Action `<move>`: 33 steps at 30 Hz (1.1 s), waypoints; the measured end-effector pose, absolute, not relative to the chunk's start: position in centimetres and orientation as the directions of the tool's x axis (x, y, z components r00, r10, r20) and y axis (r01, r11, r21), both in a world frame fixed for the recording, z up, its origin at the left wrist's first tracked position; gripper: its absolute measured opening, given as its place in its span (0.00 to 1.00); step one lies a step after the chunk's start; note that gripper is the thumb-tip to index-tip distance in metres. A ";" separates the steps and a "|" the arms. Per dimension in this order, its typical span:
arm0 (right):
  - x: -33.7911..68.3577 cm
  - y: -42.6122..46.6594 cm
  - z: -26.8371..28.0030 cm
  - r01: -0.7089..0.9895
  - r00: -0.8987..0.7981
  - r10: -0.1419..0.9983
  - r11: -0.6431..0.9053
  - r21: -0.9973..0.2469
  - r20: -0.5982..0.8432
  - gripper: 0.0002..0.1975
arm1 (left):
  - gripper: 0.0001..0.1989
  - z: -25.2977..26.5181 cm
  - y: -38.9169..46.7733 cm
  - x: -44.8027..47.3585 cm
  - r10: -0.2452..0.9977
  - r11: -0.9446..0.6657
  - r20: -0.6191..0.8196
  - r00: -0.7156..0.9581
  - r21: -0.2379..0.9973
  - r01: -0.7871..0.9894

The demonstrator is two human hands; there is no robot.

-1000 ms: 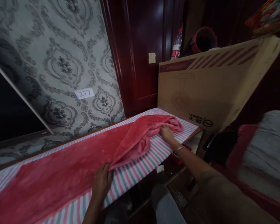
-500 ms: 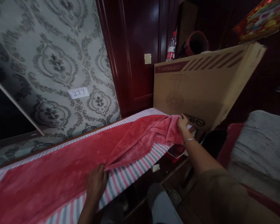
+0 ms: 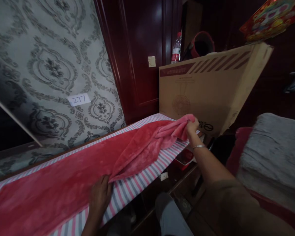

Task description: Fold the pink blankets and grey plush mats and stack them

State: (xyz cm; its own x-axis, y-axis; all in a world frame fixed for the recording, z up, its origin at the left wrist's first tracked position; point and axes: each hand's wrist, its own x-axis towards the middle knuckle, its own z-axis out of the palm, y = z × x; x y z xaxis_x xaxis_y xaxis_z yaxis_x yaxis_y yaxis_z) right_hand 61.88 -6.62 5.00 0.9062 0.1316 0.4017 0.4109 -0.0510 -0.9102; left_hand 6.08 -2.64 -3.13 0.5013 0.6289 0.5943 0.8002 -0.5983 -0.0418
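A long red plush blanket (image 3: 71, 173) lies over a striped cloth (image 3: 140, 180) in pink, grey and white. Its far right end is bunched and lifted, and my right hand (image 3: 192, 128) is closed round it. Between the two hands the near edge is folded back at a slant, showing a lighter pink underside. At the near edge, where that fold begins, my left hand (image 3: 101, 193) is closed on the blanket; its fingertips are partly hidden.
A large cardboard box (image 3: 201, 88) stands at the far end, with a red-capped bottle (image 3: 176, 49) behind it. Patterned wallpaper (image 3: 54, 65) borders the far side. A seat with a grey furry cover (image 3: 272, 150) is to the right. My knee (image 3: 170, 213) is below the cloth.
My right hand has raised and gathered the blanket's end, which is now more bunched. The left hand has stayed at the near edge. The view has shifted slightly.
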 end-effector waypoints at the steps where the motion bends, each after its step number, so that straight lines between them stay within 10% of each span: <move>1: 62.6 -6.2 6.4 0.430 0.900 0.092 -0.035 -0.902 0.426 0.27 | 0.15 -3.1 -2.6 6.1 0.622 -0.603 0.596 0.508 -0.049 0.796; 17: 62.9 -9.6 2.4 0.259 0.965 0.136 -0.413 -0.873 0.222 0.28 | 0.15 -3.3 -2.6 6.0 0.687 -0.574 0.561 0.461 0.032 0.818; 23: 57.2 -6.7 2.6 0.643 0.656 0.615 -0.153 -0.750 0.437 0.19 | 0.16 -3.4 -2.6 5.8 0.659 -0.597 0.571 0.490 -0.001 0.803; 33: 56.0 -1.1 1.0 0.343 0.482 0.850 0.039 -0.938 0.211 0.08 | 0.17 -3.6 -2.4 5.6 0.656 -0.593 0.578 0.486 -0.004 0.805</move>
State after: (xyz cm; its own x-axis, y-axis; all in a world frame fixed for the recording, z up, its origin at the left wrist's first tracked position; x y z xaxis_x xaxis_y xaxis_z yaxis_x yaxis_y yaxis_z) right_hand 55.96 -1.15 0.96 0.4824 0.8500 0.2114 0.3433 0.0386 -0.9384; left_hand 5.55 -2.38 -3.60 0.4860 0.6558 0.5777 0.8049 -0.5933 -0.0036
